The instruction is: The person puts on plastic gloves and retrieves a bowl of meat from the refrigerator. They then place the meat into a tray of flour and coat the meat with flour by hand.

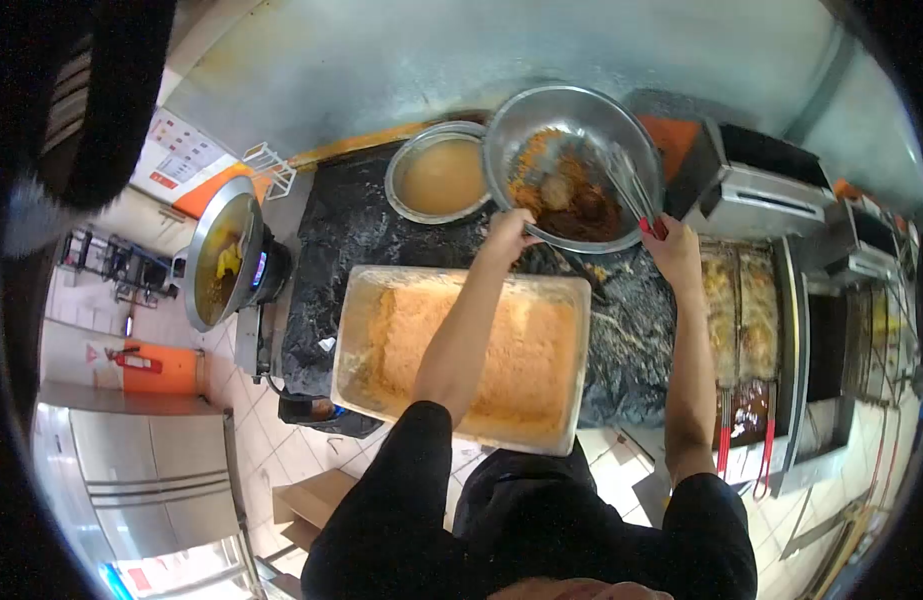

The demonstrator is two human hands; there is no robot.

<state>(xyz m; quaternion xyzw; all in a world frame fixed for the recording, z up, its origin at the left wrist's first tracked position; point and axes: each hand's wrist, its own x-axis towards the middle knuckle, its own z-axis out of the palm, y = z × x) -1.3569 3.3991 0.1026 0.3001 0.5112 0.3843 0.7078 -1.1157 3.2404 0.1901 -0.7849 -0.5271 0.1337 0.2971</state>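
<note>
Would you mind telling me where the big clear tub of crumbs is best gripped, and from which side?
Probably by its two short end walls, one hand on each, coming from the near side where the person stands. The tub of crumbs is wide, lies flat on the dark counter, and its near edge juts past the counter. Its straight, bare rim offers a hold, while the left hand and right hand are busy at the metal bowl.

2 metal bowls point(573, 165) point(439, 172), 1 crumb tub point(461, 350), 1 whisk point(629, 180)

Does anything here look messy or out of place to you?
Mostly the counter: crumbs and smears are scattered over its dark top between the crumb tray and the fryer. The metal bowl is tipped, left hand gripping its rim, right hand holding tongs.
</note>
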